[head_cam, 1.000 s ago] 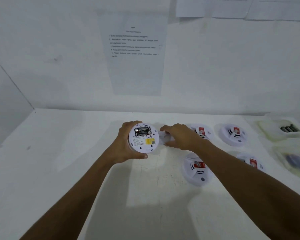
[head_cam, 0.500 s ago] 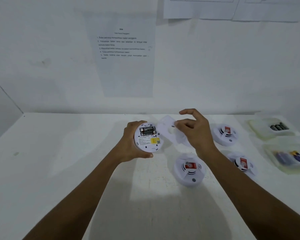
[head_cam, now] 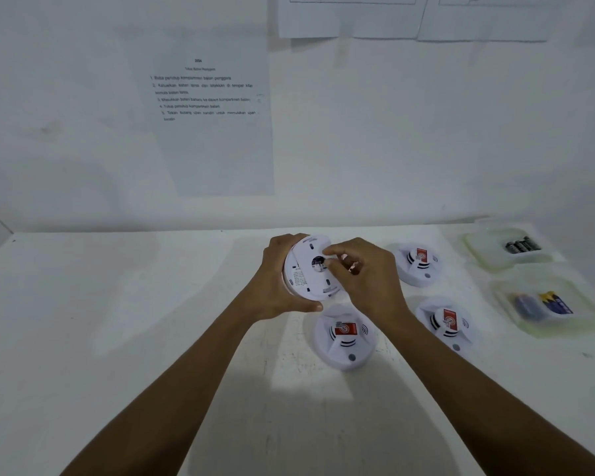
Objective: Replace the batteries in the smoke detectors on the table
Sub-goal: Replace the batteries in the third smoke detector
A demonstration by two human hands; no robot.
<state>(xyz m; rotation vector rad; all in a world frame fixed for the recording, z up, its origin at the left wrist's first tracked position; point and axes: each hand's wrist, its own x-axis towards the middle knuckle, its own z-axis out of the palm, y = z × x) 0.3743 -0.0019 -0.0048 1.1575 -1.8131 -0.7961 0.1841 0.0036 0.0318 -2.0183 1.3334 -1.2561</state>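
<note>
My left hand [head_cam: 276,278] grips a white round smoke detector [head_cam: 298,285] above the table, its back turned toward me. My right hand [head_cam: 364,273] pinches the white back cover [head_cam: 315,266] and holds it against the detector's back, hiding the batteries. Three more white detectors with red stickers lie face up on the table: one in front of my hands [head_cam: 344,336], one at the back right [head_cam: 418,264], one to the right [head_cam: 447,324].
At the far right stand two clear plastic tubs: the rear tub [head_cam: 509,249] holds several dark batteries, the nearer tub [head_cam: 547,304] holds blue and yellow batteries. Printed sheets hang on the white wall [head_cam: 392,132]. The white table [head_cam: 117,338] stretches left.
My right hand picked the back cover up from the table and brought it onto the detector in my left hand. The batteries, visible before, are now covered.
</note>
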